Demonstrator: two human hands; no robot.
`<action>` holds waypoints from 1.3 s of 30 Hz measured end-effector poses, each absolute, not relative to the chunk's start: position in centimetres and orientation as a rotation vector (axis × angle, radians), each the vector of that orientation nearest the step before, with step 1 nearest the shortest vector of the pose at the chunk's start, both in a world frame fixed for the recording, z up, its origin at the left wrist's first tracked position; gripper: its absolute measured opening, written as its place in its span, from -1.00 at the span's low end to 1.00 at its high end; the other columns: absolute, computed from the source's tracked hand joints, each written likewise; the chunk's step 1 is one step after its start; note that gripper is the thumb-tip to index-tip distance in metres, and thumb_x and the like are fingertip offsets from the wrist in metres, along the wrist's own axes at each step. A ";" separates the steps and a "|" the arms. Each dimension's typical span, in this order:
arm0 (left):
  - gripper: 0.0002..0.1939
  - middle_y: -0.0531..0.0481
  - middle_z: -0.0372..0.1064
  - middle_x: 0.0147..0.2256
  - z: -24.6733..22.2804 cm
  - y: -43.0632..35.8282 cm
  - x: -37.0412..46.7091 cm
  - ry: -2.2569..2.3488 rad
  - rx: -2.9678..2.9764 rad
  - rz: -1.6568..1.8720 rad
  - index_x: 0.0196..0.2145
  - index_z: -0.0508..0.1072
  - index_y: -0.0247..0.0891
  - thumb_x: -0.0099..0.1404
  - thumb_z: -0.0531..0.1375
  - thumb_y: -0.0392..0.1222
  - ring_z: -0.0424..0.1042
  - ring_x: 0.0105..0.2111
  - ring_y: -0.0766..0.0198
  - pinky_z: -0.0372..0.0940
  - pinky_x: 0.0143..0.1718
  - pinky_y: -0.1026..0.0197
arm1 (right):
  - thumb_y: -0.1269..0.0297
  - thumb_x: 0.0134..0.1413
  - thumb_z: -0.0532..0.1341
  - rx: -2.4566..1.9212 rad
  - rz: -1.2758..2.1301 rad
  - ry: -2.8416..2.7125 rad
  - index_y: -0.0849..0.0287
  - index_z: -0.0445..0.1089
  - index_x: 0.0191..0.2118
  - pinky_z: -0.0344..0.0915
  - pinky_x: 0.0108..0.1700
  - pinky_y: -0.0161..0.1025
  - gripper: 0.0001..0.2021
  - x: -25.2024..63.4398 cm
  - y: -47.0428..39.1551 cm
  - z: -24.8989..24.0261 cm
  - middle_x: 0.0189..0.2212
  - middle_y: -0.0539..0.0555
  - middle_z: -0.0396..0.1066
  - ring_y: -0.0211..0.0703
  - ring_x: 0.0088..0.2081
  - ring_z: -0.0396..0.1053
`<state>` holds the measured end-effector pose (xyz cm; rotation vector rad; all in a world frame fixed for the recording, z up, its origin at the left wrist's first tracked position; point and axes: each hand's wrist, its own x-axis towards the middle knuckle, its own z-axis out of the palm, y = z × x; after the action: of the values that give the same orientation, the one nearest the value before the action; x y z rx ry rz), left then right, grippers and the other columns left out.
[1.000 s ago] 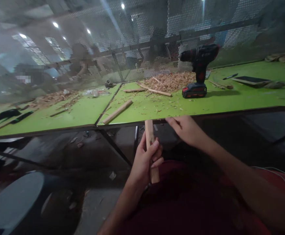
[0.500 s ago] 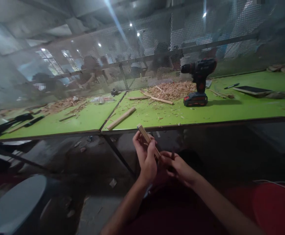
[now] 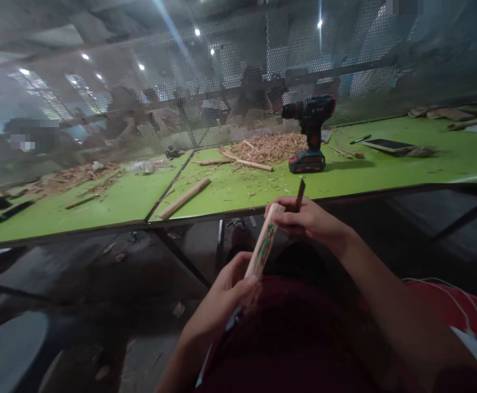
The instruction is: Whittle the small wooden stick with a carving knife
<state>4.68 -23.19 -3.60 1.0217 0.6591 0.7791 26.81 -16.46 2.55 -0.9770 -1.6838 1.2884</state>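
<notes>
My left hand (image 3: 228,286) is closed around the lower end of a pale wooden stick (image 3: 261,248), which has a green and red pattern on one face. The stick tilts up to the right in front of my lap. At its top end, the fingers of my right hand (image 3: 304,218) pinch the wood. That same hand also grips a dark, flat knife (image 3: 300,191), its slanted tip pointing upward; the rest of it is hidden in the fingers.
On the green table (image 3: 230,199) stands a cordless drill (image 3: 312,131) near a heap of wood shavings (image 3: 273,147). A rounded wooden stick (image 3: 184,197) lies close to the front edge. Further right are a phone (image 3: 388,144) and a pen (image 3: 360,140). Behind rises a perforated screen (image 3: 222,87).
The stick has swung from leaning left to leaning right, showing its patterned face. My left hand has dropped to its lower end, and my right hand has risen to its top. The view has shifted right.
</notes>
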 end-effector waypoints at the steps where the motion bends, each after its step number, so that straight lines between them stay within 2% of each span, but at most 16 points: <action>1: -0.60 0.12 0.16 -0.49 -3.8 -22.9 4.9 0.587 1.015 0.686 -0.19 0.36 -0.28 0.20 0.30 0.08 0.09 -0.62 0.47 0.00 -0.66 0.39 | 0.08 0.07 0.26 -0.964 1.298 -1.738 0.23 0.40 -0.25 -0.08 -0.58 -0.37 -0.72 26.5 -15.9 3.1 -0.56 -0.11 0.13 -0.39 -0.58 -0.04; 3: -0.62 0.19 0.02 -0.58 -4.0 -22.3 5.5 0.460 0.964 0.592 -0.32 0.31 -0.27 0.22 0.28 0.09 -0.04 -0.67 0.51 -0.12 -0.69 0.40 | 0.07 0.12 0.22 -0.967 1.266 -1.803 0.21 0.39 -0.24 -0.07 -0.56 -0.37 -0.72 25.8 -15.0 3.8 -0.56 -0.11 0.13 -0.38 -0.59 -0.02; 5: -0.62 0.23 -0.06 -0.60 -4.1 -21.9 6.1 0.421 0.907 0.633 -0.40 0.21 -0.24 0.24 0.28 0.07 -0.13 -0.68 0.53 -0.16 -0.70 0.41 | 0.05 0.16 0.17 -1.068 1.004 -1.823 0.20 0.39 -0.23 0.01 -0.52 -0.35 -0.71 25.4 -14.5 4.0 -0.54 -0.08 0.20 -0.33 -0.56 0.06; 9: -0.60 0.21 0.03 -0.59 -3.8 -21.4 6.8 0.586 0.897 0.845 -0.42 0.18 -0.24 0.23 0.29 0.06 -0.06 -0.67 0.54 -0.14 -0.69 0.44 | 0.02 0.27 0.06 -1.493 0.175 -1.731 0.16 0.38 -0.41 0.04 -0.43 -0.26 -0.63 24.2 -15.8 2.8 -0.55 0.02 0.31 -0.22 -0.51 0.18; 12: -0.58 0.20 0.09 -0.61 -3.3 -21.3 7.1 0.710 0.991 0.917 -0.44 0.21 -0.26 0.18 0.32 0.07 -0.02 -0.69 0.54 -0.13 -0.71 0.44 | 0.13 0.26 0.07 -1.694 -0.120 -1.942 0.14 0.41 -0.48 -0.04 -0.43 -0.23 -0.65 22.6 -17.9 1.5 -0.53 0.07 0.41 -0.18 -0.50 0.25; 16: -0.61 0.25 0.08 -0.65 -2.7 -21.2 7.4 0.743 1.048 1.028 -0.36 0.26 -0.26 0.18 0.32 0.08 -0.02 -0.71 0.53 -0.07 -0.72 0.43 | 0.32 0.24 0.06 -1.723 -0.168 -2.287 0.17 0.50 -0.38 -0.02 -0.42 -0.22 -0.71 20.6 -19.5 1.1 -0.43 0.13 0.52 -0.13 -0.43 0.36; 21: -0.61 0.26 0.11 -0.68 -2.3 -21.1 7.4 0.793 1.105 1.102 -0.24 0.28 -0.25 0.22 0.29 0.09 0.02 -0.73 0.50 -0.05 -0.73 0.43 | 0.35 0.29 0.01 -1.648 -0.321 -2.330 0.20 0.51 -0.37 0.05 -0.37 -0.20 -0.66 19.9 -18.8 1.5 -0.47 0.18 0.51 -0.10 -0.40 0.39; 26: -0.62 0.30 0.05 -0.74 -2.2 -20.5 7.2 0.788 1.120 1.117 -0.34 0.20 -0.20 0.25 0.26 0.11 -0.05 -0.80 0.52 -0.07 -0.80 0.46 | 0.34 0.29 0.04 -1.673 -0.348 -2.347 0.25 0.52 -0.38 0.07 -0.36 -0.22 -0.66 19.1 -17.2 1.5 -0.46 0.19 0.54 -0.12 -0.43 0.40; 32: -0.57 0.34 -0.01 -0.76 -1.7 -20.2 7.1 0.788 1.020 1.216 -0.38 0.18 -0.18 0.18 0.31 0.12 -0.10 -0.82 0.54 -0.11 -0.83 0.47 | 0.32 0.37 -0.06 -1.636 -0.410 -2.244 0.27 0.54 -0.39 0.06 -0.39 -0.25 -0.54 17.9 -15.8 1.3 -0.50 0.20 0.52 -0.17 -0.47 0.38; 39: -0.51 0.27 -0.02 -0.77 -0.9 -19.6 6.5 0.798 1.013 1.301 -0.56 0.13 -0.21 0.21 0.29 0.11 -0.08 -0.82 0.56 -0.12 -0.82 0.46 | 0.36 0.31 0.00 -1.628 -0.351 -2.284 0.26 0.55 -0.25 0.08 -0.40 -0.28 -0.65 16.8 -15.0 2.4 -0.46 0.21 0.53 -0.14 -0.44 0.39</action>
<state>6.50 -19.61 -0.91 1.0133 0.7980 1.3007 16.85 -14.96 2.42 -1.6279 -2.2841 -0.3507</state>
